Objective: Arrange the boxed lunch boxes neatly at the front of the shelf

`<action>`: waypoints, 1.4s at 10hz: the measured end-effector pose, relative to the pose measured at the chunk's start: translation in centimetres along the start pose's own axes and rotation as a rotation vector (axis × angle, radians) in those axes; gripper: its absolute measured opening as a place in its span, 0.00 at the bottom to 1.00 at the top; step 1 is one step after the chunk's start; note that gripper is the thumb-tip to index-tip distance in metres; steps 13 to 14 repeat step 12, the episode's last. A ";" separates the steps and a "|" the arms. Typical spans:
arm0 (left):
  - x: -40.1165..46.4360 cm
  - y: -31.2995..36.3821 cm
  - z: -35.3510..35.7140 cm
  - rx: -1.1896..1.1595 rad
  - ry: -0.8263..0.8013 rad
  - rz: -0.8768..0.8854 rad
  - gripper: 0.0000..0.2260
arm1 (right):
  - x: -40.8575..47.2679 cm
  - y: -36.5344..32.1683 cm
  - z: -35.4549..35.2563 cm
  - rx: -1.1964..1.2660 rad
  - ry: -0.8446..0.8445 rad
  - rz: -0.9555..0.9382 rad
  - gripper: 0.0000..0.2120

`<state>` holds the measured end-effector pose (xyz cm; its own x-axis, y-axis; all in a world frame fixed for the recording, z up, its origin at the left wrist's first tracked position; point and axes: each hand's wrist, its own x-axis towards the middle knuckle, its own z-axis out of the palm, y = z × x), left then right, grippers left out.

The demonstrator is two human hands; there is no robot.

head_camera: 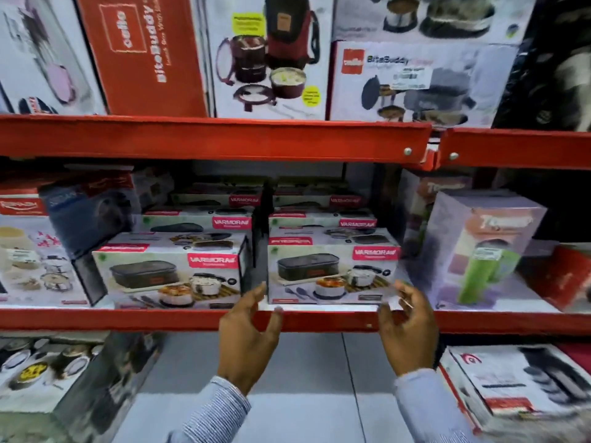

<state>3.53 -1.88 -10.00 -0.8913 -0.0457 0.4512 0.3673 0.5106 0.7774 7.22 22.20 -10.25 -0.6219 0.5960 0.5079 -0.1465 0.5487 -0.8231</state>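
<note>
Red shop shelf (192, 319), mid-frame: right box (332, 273) is flanked at its lower corners by left hand (246, 334) and right hand (407, 327), fingers spread, nothing gripped, probably for squaring beside left box (169, 273).

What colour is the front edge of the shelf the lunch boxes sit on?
Red-orange shelf edge, clearest in the head view.

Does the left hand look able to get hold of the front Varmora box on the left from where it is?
Probably yes. The left hand hangs open just in front of the shelf edge, and the left Varmora box stands at the front with nothing before it.
</note>
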 end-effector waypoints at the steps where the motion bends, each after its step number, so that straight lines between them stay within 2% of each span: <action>1: 0.8 0.9 1.0 0.035 -0.024 -0.050 0.28 | 2.0 0.4 -0.6 -0.053 -0.096 0.025 0.23; 2: 1.8 1.6 1.7 0.084 -0.041 -0.060 0.30 | 3.2 0.3 -0.8 -0.097 -0.236 0.115 0.28; 5: 2.4 1.7 2.1 0.116 -0.041 -0.097 0.28 | 4.5 0.8 -1.6 -0.042 -0.360 0.103 0.22; 8: 1.8 1.7 1.5 0.143 -0.023 -0.084 0.26 | 4.1 1.1 -1.9 -0.055 -0.351 0.124 0.20; 10: 1.5 2.2 1.0 0.125 -0.037 -0.086 0.23 | 3.9 0.8 -2.2 -0.082 -0.352 0.129 0.23; 11: 1.1 3.3 0.4 0.161 0.030 -0.004 0.26 | 3.5 -0.2 -2.7 -0.152 -0.257 0.007 0.28; 12: 1.4 5.9 -0.9 0.140 0.112 0.172 0.29 | 3.4 -3.8 -3.6 -0.110 -0.109 -0.170 0.30; 14: 1.4 5.9 -0.9 0.140 0.112 0.172 0.29 | 3.4 -3.8 -3.6 -0.110 -0.109 -0.170 0.30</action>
